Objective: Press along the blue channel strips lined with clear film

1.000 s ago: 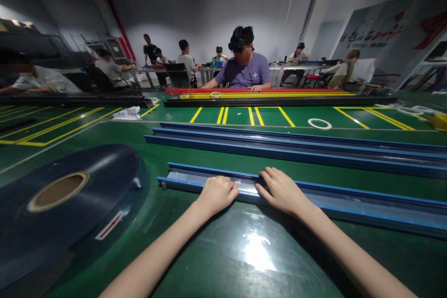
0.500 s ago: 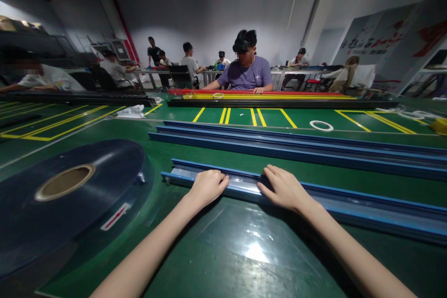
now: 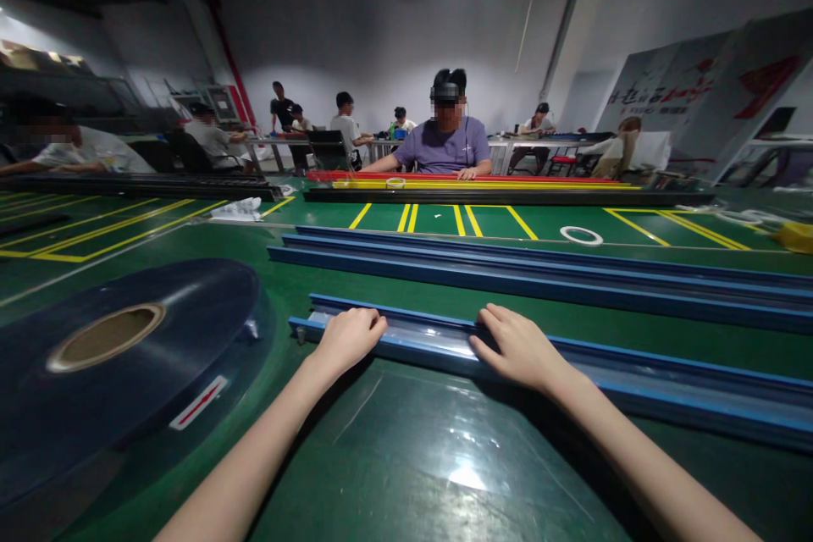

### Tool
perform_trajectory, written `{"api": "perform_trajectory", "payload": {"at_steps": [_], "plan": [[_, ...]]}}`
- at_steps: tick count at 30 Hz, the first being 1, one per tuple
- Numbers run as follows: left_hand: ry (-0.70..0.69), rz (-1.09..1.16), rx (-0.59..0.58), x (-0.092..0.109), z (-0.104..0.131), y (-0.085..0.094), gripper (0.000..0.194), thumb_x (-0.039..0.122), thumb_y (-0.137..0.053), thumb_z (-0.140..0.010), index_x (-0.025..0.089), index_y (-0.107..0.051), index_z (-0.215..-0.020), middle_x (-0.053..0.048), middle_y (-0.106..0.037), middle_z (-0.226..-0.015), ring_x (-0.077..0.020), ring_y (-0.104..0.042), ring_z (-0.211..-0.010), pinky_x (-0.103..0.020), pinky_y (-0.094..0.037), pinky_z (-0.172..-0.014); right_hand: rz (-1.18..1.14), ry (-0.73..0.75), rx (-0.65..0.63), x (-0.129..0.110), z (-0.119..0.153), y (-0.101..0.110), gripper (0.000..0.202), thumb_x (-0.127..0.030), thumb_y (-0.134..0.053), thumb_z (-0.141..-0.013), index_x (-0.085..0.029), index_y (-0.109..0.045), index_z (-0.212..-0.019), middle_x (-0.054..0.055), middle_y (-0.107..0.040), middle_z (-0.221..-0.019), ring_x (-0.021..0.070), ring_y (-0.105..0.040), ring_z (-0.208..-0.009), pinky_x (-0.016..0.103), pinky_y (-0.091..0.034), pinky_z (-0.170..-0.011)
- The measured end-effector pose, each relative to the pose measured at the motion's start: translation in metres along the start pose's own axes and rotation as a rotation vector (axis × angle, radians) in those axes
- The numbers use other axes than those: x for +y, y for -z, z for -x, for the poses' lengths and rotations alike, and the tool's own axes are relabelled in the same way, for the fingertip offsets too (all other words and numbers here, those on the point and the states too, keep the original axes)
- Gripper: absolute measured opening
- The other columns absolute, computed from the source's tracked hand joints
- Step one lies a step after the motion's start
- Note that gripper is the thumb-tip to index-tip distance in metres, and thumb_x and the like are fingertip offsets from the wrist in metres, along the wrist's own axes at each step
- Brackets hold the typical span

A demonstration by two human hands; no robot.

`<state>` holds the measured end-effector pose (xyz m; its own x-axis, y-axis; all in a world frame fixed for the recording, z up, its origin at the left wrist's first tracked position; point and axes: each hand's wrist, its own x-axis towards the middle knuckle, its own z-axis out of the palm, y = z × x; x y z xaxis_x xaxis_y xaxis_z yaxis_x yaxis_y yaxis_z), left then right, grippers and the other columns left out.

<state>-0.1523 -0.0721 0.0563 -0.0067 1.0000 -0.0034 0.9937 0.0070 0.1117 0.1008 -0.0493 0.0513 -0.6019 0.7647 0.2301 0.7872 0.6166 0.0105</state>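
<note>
A long blue channel profile point(image 3: 666, 368) lies across the green table, with a clear strip point(image 3: 438, 339) inside it. Near its left end, my left hand point(image 3: 346, 337) rests on the channel with fingers curled over the strip and near edge. My right hand point(image 3: 517, 343) lies farther right on the same channel, its fingers bent over the far edge and thumb apart over the strip. The undersides of both hands are hidden. A large roll of clear film point(image 3: 209, 305) with a cardboard core sits at the left.
More blue profiles point(image 3: 406, 264) lie beyond the channel. Farther back are a black profile point(image 3: 508, 196), yellow and red ones, and a white ring point(image 3: 581, 235). A person in a purple shirt point(image 3: 445, 144) sits across the table.
My left hand has slid left along the channel, toward its left end. My right hand has stayed at about the same place on it. The head view has tilted up slightly.
</note>
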Motion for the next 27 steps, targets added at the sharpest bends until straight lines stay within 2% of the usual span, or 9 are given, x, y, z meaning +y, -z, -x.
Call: {"api": "perform_trajectory", "payload": {"at_steps": [5, 14, 27], "plan": [[0.015, 0.019, -0.027, 0.0, 0.0, 0.001, 0.035, 0.03, -0.029, -0.082, 0.02, -0.062, -0.077, -0.008, -0.066, -0.084, -0.023, -0.06, -0.082, -0.028, -0.04, -0.064, -0.021, -0.007, -0.01, 0.0, 0.0, 0.001, 0.028, -0.036, -0.035, -0.083, -0.014, -0.052, -0.087, 0.01, -0.056, -0.084, 0.0198, -0.051, -0.08, 0.029, -0.038, -0.073], [-0.016, 0.043, -0.005, -0.003, 0.0, 0.001, 0.033, 0.031, -0.032, -0.079, 0.022, -0.062, -0.069, -0.005, -0.066, -0.077, -0.0219, -0.059, -0.078, -0.025, -0.036, -0.059, -0.018, -0.019, -0.028, -0.001, 0.0, 0.002, 0.027, -0.036, -0.035, -0.083, -0.015, -0.052, -0.086, 0.009, -0.055, -0.083, 0.0196, -0.051, -0.079, 0.029, -0.037, -0.072], [0.035, 0.126, -0.042, -0.024, -0.006, 0.005, 0.033, 0.034, -0.037, -0.074, 0.024, -0.068, -0.072, -0.003, -0.068, -0.078, -0.021, -0.06, -0.081, -0.023, -0.04, -0.065, 0.011, -0.023, -0.029, -0.002, 0.0, 0.002, 0.026, -0.035, -0.035, -0.083, -0.016, -0.051, -0.086, 0.008, -0.056, -0.083, 0.0183, -0.051, -0.079, 0.027, -0.037, -0.072]]}}
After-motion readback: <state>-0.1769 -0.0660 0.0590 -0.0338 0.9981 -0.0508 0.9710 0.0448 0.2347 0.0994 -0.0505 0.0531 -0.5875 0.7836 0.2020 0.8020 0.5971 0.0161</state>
